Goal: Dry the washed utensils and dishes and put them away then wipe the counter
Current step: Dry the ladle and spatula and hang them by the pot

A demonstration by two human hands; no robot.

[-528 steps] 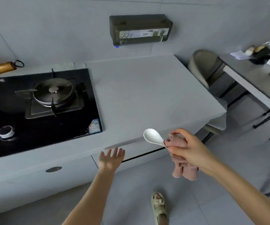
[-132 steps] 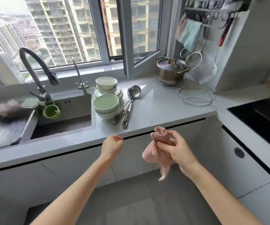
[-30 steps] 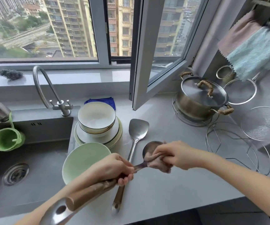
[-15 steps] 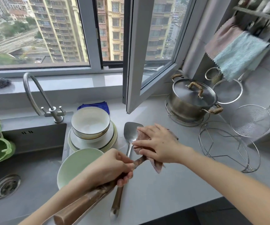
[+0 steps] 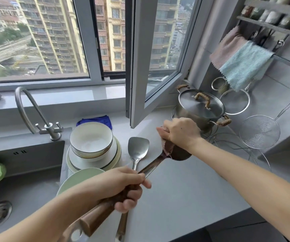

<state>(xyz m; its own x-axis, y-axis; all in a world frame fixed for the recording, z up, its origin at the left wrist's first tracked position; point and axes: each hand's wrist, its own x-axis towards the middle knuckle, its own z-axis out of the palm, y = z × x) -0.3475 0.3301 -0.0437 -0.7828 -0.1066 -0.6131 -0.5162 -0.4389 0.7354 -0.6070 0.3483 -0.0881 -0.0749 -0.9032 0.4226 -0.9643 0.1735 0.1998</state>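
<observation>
Grey kitchen counter under a window, with the open sash swung inward over it. Sink at left of frame, faucet at its back edge.

Left hand, lower centre: fingers clenched around the wooden handle of 1 ladle. Handle runs down to the lower left of frame. Metal shaft rises up and right to the ladle's bowl at centre right. Ladle is tilted. Whether its bowl touches the counter cannot be told.

Right hand, centre right: fingers curled down over a pink cloth, holding it against the ladle's bowl. Cloth is mostly hidden under the palm; 1 edge shows beside the shaft.

1 metal spatula lies flat on the counter just left of the ladle shaft. Blade points toward the window; handle passes under the left hand to the bottom edge.

Left of the spatula: 1 white bowl stacked on plates. 1 pale green bowl sits in front of the stack, partly hidden by the left forearm. Blue cloth lies behind the stack.

Upper right: lidded steel pot behind the right hand, wire skimmer at the right wall. 2 towels hang from a rail: 1 teal towel, 1 pale pink towel.
</observation>
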